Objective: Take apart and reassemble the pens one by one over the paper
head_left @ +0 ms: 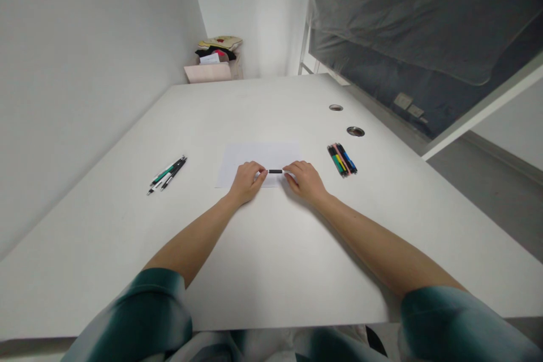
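The left hand point(246, 180) and the right hand point(304, 179) each pinch one end of a black pen point(275, 171), just above the near edge of the paper point(259, 155). Fingers hide both pen ends. Coloured pens point(341, 159) lie right of the paper.

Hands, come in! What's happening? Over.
Left hand, right hand: each grips an end of the black pen, over white paper. Coloured markers right, pens left, both well aside.
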Demonstrator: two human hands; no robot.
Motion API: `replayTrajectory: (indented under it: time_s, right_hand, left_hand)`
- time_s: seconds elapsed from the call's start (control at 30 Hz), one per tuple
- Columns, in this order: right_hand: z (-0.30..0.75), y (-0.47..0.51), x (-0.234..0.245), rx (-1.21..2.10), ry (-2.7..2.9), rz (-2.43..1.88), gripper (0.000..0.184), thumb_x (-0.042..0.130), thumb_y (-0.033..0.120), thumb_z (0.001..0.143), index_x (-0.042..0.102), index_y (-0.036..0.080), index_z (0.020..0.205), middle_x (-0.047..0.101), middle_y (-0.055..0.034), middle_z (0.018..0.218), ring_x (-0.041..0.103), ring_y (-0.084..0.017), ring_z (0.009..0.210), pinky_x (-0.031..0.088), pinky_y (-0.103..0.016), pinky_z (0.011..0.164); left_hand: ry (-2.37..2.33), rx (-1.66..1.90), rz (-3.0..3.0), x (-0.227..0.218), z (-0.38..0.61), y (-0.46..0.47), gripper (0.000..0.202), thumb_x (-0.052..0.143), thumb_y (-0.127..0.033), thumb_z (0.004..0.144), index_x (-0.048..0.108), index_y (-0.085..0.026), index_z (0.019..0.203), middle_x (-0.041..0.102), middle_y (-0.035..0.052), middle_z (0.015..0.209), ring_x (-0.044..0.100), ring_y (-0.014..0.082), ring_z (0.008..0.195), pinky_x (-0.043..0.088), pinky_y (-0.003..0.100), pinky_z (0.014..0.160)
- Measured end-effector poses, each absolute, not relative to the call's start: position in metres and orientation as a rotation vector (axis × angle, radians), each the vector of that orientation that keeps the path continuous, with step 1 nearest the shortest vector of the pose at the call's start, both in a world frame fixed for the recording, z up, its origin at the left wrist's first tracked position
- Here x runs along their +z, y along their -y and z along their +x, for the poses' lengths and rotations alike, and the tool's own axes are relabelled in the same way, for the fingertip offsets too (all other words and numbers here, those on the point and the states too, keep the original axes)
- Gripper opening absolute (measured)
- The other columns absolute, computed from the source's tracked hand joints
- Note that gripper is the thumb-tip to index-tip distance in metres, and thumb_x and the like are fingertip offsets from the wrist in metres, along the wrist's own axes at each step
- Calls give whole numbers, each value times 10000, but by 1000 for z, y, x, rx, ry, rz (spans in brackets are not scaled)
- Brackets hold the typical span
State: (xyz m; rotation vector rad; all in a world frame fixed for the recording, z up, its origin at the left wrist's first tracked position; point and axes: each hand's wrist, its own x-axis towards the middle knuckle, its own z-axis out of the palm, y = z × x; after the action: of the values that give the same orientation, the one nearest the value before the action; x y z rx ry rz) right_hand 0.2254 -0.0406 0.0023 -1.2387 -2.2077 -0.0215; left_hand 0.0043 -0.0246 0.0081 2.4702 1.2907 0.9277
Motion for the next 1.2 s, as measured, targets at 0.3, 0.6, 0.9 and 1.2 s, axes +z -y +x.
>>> replayTrajectory:
  time_s: [0.3, 0.6, 0.9, 1.2]
  right_hand:
    - [225, 40, 1, -1, 2220, -1245, 248, 457, 226, 917, 673, 179, 1031, 673, -121, 955, 561, -255, 876, 404, -387, 772]
    - [228, 39, 1, 2, 2196, -1260, 241, 461, 232, 913, 668, 170, 1019, 674, -120, 955, 565, -250, 871, 416, -377, 763]
    - [235, 37, 0, 23, 2090, -1312, 226, 510, 227, 831, 692, 188, 959, 682, -108, 909, 588, -260, 863, 438, -390, 769]
    - [252, 26, -4, 30, 1810, -1555, 241, 485, 207, 811, 696, 187, 926, 695, -113, 910, 600, -263, 824, 472, -399, 752]
  left_hand:
    - [-1087, 1036, 2436, 5, 4, 25, 282, 532, -269, 914, 608, -178, 1170, 669, 69, 933, 615, 192, 891, 487, 362, 856]
    - [-1156, 1169, 2326, 6, 4, 24, 173, 587, -271, 887, 707, -189, 981, 671, 60, 854, 631, 176, 820, 517, 337, 804]
    - [-1248, 1226, 2257, 5, 0, 21, 117, 558, -216, 867, 673, -196, 863, 657, 43, 823, 617, 170, 796, 522, 342, 798]
    - [-1523, 1481, 1898, -2, -10, 9, 107, 561, -244, 845, 648, -182, 859, 684, 51, 872, 635, 166, 797, 533, 339, 792]
